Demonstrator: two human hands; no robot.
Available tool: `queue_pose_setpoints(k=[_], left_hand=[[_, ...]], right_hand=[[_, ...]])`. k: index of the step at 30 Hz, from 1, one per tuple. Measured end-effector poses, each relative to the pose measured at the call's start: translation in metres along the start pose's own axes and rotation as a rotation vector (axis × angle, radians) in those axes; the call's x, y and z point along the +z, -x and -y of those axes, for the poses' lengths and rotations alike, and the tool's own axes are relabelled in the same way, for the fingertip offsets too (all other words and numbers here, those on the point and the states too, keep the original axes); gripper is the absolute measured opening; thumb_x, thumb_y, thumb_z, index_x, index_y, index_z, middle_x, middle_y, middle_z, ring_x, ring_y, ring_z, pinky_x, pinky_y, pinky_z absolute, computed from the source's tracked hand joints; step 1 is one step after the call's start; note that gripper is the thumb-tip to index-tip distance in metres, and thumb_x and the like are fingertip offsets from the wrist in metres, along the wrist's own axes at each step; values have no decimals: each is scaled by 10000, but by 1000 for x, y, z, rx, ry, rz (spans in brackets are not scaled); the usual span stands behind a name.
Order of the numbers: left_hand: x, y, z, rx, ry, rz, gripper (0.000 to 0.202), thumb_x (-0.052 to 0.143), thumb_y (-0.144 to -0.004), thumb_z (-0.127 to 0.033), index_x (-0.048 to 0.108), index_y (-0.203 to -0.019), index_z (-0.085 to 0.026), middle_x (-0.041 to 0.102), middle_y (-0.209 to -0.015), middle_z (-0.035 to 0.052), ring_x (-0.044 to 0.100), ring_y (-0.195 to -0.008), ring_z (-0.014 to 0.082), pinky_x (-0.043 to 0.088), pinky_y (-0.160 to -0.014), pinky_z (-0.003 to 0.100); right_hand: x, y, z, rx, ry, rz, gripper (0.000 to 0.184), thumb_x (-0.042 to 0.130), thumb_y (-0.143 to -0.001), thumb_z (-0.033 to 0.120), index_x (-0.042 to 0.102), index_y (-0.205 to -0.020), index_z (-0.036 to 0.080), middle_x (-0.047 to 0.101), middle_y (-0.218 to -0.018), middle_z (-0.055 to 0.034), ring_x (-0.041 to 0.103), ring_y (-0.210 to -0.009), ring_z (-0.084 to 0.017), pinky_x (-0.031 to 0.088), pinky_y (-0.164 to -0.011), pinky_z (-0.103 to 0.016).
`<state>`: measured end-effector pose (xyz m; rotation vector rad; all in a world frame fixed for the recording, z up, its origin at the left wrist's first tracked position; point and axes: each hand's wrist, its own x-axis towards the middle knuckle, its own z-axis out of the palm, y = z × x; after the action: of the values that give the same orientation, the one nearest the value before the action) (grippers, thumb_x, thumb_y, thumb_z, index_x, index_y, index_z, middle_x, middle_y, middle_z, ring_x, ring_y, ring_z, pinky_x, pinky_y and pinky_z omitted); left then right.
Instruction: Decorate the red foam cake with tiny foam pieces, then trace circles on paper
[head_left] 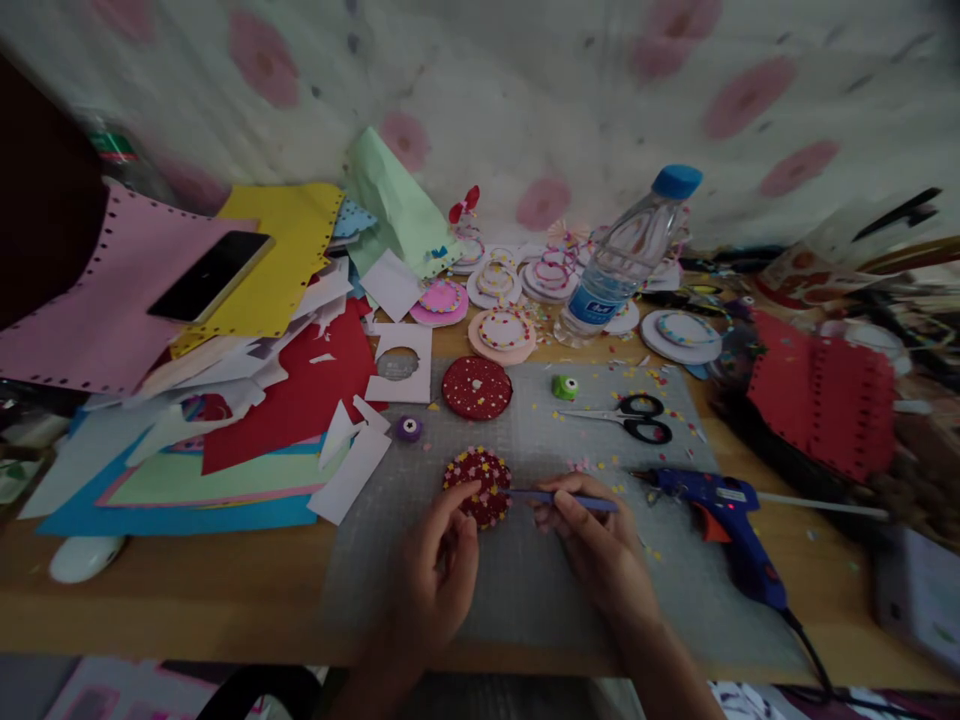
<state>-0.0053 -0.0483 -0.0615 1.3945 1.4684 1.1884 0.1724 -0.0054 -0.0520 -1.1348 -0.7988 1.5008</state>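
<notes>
A dark red round disc [480,470] with small yellow and pink star shapes, denser round its rim, lies on the grey cutting mat [420,610]. The index finger of my left hand [435,570] stretches onto this disc, with the thumb apart and other fingers curled. My right hand [600,540] pinches a slim purple pen-like tool [592,500], whose thin end reaches the disc's right side. Just behind lies a second red disc [477,388]. A purple punch [409,429], a green punch [566,387] and black-handled scissors [637,415] are around them.
To the right lies a blue glue gun [720,490] with a trailing cord. A water bottle [626,260] stands behind, near several decorated discs. Coloured paper [300,400] and a phone [212,276] are piled at left, beside a white mouse [86,558]. Tiny paper bits are scattered about.
</notes>
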Motion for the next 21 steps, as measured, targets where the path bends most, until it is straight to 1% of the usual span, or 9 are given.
queue_pose_setpoints(k=[5,13,16,21], left_hand=[[0,-1,-4,-5,5,-21,273,479,-995,-248,644,-1213,-249,542,-642,-42,504,-538,96,419,-508,178],[2,-2,-3,-18,26,-46,272,489,-986,-261,652,-1200,-228,543,-629,-41,512,-526,103,424,-501,184],[1,-3,-4,-8,4,-51,270,484,-985,-266,657,-1188,-222,534,-615,-42,499,-514,104,416,-493,185],[0,0,-3,-77,-23,-30,261,483,-989,-267,649,-1188,-231,566,-660,-31,516,-550,107,424,-528,194]], right_hand=[[0,-3,-2,96,-140,43,209,832,-729,396,767,-772,202,699,-646,-42,617,-570,-132,515,-552,-230],[0,-8,-7,224,-226,49,229,861,-687,385,757,-744,189,718,-692,-54,624,-578,-132,522,-546,-232],[0,-8,-8,206,-223,27,239,855,-692,398,755,-753,191,714,-703,-51,619,-585,-133,529,-556,-237],[-1,-5,-4,121,-200,9,237,849,-703,391,736,-751,187,680,-709,-29,618,-606,-127,523,-568,-224]])
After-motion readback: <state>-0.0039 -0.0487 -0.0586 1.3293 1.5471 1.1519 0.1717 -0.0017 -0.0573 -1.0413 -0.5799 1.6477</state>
